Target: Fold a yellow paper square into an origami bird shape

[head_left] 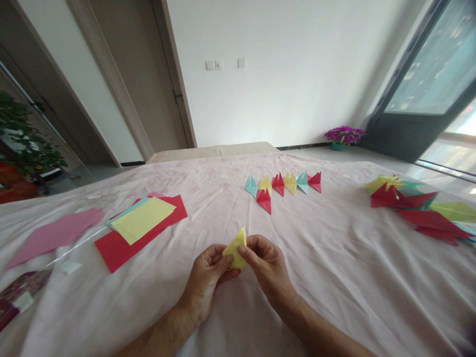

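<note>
A folded piece of yellow paper (238, 252), pointed at its top, is held up over the pink cloth between both hands. My left hand (210, 270) pinches its left side, thumb in front and fingers behind. On the right edge, my right hand (266, 263) closes with thumb and fingers. Part of the paper is hidden under the thumbs. Beyond the hands stands a row of small folded paper pieces in blue, yellow and red, among them a red one (264, 201) set in front of the row.
Left on the cloth (208, 193) lie yellow sheets (143, 220) over red sheets (111, 252), and pink sheets (55, 233). Larger folded red paper shapes (431, 220) lie at the right. A dark red package (22, 295) sits at the lower left edge.
</note>
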Demonstrator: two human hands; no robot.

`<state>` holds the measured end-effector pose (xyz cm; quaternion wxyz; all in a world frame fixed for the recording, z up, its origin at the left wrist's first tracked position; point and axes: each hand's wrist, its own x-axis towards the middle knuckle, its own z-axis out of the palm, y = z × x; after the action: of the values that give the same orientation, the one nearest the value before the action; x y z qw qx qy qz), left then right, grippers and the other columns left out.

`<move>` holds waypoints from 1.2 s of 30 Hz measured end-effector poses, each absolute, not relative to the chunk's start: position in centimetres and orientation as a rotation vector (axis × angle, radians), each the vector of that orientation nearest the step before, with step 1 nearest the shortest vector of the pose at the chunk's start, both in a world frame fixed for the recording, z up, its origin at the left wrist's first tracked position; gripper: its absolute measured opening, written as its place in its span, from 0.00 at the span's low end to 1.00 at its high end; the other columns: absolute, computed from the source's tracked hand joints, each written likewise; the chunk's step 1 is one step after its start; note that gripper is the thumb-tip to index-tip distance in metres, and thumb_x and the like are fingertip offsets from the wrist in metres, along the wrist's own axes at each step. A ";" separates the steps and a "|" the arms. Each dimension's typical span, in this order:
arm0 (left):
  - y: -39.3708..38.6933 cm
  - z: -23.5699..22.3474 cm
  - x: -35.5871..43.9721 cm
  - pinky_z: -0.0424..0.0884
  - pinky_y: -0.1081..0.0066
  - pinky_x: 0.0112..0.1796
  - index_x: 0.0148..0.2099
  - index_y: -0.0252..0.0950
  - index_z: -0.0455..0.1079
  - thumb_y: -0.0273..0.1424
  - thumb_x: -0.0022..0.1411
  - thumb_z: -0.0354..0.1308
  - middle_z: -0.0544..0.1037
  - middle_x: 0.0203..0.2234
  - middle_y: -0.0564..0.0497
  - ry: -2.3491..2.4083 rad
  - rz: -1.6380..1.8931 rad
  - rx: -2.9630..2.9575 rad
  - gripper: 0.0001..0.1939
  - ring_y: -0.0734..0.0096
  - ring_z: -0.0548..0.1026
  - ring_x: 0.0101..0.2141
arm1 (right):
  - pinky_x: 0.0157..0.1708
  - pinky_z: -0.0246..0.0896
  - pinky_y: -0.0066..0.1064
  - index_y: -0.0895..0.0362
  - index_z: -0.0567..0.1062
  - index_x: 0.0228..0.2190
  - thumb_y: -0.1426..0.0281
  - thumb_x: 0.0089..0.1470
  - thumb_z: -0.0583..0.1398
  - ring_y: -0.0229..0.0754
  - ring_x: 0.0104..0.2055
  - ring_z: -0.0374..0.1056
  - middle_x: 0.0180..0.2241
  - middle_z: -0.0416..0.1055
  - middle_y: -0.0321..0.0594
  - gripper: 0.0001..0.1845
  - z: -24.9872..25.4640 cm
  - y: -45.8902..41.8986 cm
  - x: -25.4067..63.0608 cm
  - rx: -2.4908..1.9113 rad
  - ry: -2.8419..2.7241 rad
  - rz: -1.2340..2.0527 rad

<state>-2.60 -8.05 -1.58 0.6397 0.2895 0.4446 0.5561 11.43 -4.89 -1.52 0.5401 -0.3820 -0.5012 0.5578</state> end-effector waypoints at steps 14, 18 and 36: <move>-8.2 -1.3 -2.2 0.75 0.74 0.32 0.38 0.33 0.75 0.38 0.50 0.69 0.78 0.32 0.48 1.036 1.145 0.793 0.17 0.69 0.76 0.33 | 0.23 0.53 0.27 0.57 0.72 0.23 0.58 0.51 0.63 0.35 0.23 0.58 0.21 0.65 0.33 0.16 -1.4 -5.0 11.6 -0.949 -1.241 1.247; -8.1 -1.5 -2.2 0.74 0.75 0.30 0.35 0.32 0.75 0.39 0.51 0.68 0.77 0.30 0.49 1.060 1.159 0.809 0.15 0.71 0.75 0.32 | 0.24 0.54 0.27 0.57 0.73 0.26 0.58 0.52 0.63 0.36 0.24 0.59 0.22 0.66 0.33 0.14 -1.6 -4.9 11.3 -0.929 -1.272 1.277; -7.3 -1.9 -2.9 0.67 0.78 0.22 0.37 0.30 0.73 0.42 0.52 0.66 0.75 0.26 0.49 1.161 1.131 0.937 0.19 0.74 0.72 0.25 | 0.18 0.49 0.22 0.59 0.72 0.24 0.59 0.46 0.65 0.31 0.20 0.56 0.18 0.64 0.31 0.16 -1.0 -3.3 12.0 -1.070 -0.959 1.304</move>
<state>-2.88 -7.28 -1.91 0.5931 0.4031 0.4993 0.4863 11.98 -3.28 -1.03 0.5650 -0.4548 -0.4078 0.5546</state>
